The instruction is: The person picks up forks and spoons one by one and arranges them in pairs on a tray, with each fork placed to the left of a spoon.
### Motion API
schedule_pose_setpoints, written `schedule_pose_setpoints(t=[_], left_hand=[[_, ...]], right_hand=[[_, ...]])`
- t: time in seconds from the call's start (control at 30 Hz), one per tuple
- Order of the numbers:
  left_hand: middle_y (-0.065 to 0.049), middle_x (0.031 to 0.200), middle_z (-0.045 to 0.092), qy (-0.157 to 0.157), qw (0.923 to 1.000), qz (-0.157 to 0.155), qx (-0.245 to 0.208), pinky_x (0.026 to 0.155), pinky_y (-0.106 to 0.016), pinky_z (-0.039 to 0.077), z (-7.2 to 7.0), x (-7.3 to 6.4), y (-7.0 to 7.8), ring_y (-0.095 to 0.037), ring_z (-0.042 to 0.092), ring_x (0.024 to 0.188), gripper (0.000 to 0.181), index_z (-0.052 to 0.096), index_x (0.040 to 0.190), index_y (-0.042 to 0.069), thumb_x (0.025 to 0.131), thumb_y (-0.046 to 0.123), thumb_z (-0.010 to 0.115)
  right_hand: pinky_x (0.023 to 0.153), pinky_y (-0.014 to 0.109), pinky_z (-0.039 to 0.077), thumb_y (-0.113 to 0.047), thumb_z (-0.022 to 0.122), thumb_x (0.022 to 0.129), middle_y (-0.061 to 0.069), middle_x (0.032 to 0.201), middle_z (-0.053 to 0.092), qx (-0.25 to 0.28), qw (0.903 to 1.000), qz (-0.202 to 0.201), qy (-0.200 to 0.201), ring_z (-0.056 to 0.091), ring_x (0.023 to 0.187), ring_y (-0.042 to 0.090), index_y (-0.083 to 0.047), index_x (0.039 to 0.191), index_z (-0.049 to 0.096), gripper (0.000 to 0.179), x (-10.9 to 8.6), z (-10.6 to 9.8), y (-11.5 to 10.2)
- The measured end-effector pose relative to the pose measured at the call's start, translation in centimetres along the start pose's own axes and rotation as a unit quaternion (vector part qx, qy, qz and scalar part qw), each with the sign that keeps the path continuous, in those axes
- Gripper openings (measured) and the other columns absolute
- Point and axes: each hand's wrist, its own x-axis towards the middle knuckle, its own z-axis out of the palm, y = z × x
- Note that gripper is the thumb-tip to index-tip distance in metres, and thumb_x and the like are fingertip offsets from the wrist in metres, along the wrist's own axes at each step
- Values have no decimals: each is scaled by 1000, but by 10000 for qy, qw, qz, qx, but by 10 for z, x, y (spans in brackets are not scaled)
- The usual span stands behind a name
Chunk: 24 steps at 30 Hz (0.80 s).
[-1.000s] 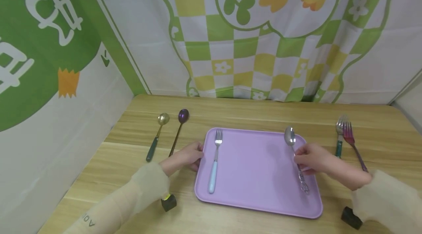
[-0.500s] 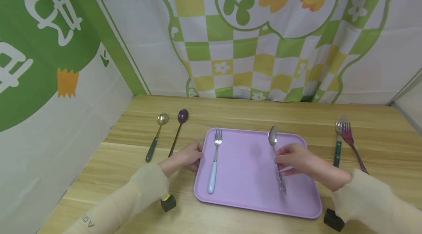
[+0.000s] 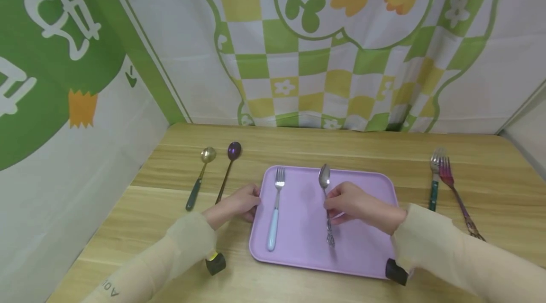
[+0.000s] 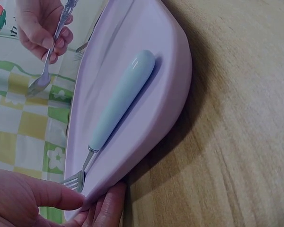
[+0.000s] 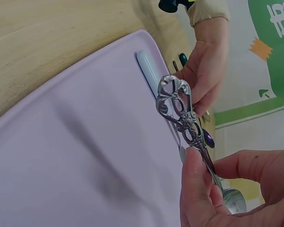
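My right hand pinches a silver spoon by its handle, bowl toward the back, over the purple tray. In the right wrist view, the spoon's ornate openwork handle end sticks out past the thumb, and its shadow falls on the tray. At the tray's left edge my left hand grips the rim, thumb on top and fingers along the outer side in the left wrist view. A fork with a pale blue handle lies along the left side of the tray, tines toward the back.
Left of the tray lie a gold spoon with a green handle and a purple spoon. On the right are a green-handled fork and a purplish-red fork. A patterned curtain hangs behind the wooden table.
My right hand has carried the spoon leftward, from the tray's right side to over its middle. The left hand has stayed on the tray's edge, and the fork on the tray has not moved.
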Motion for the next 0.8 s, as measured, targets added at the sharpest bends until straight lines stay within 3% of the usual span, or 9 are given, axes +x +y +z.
schedule_pose_setpoints(t=[0.27,0.8], left_hand=[[-18,75,57,38,10000,23,-52,53,-32,58,0,1,-3,-20,58,56,16,44,100,-7,84,-4,43],[-18,75,57,-23,9998,104,-182,53,-33,58,-1,0,-5,-21,58,56,16,44,99,-7,84,-5,42]], right_hand=[[58,27,59,3,55,79,10,65,56,107,9996,234,70,56,55,13,9,88,55,11,10,17,-11],[52,27,58,3,59,75,9,57,56,-380,9976,451,349,55,42,12,4,80,53,8,28,50,-21]])
